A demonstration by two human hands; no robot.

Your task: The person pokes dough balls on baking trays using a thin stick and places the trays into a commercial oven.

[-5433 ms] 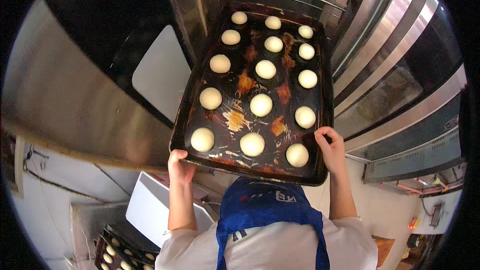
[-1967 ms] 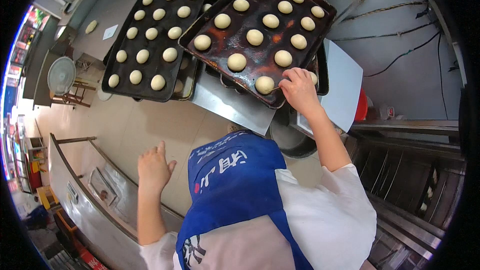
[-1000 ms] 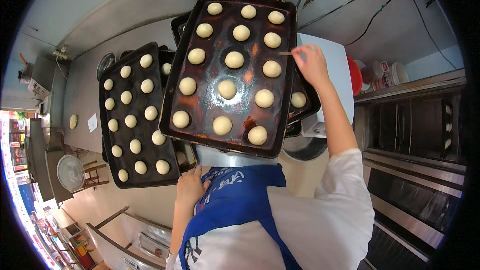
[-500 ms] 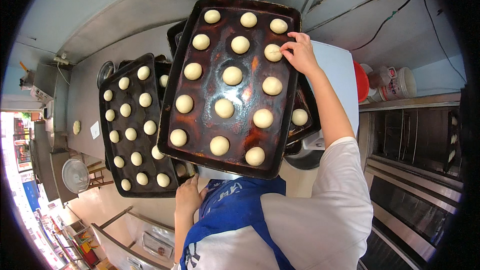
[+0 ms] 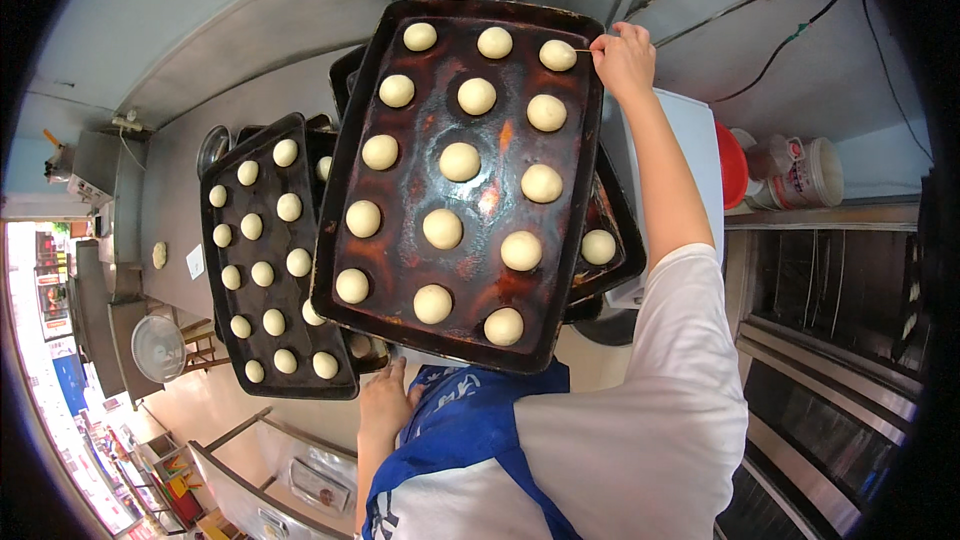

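My right hand (image 5: 627, 62) pinches a toothpick (image 5: 584, 50), whose tip meets the pale dough ball (image 5: 557, 56) at the far right corner of the top baking tray (image 5: 450, 336). This dark tray carries rows of similar round balls, such as the dough ball (image 5: 459, 162) at its middle. My left hand (image 5: 386, 402) lies by the near edge of the table, thumb apart from the fingers and nothing seen in it. Left of the top tray, another dark baking tray (image 5: 262, 298) also bears several dough balls.
Beneath the top tray on the right, a lower tray holds a dough ball (image 5: 598, 247). A metal bowl (image 5: 213, 148) stands behind the left tray. To the right are a red basin (image 5: 731, 165), a white bucket (image 5: 824, 172) and a rack oven (image 5: 830, 285).
My right hand has moved from the second ball in the right-hand column to the far corner ball. My left hand stays by the table edge.
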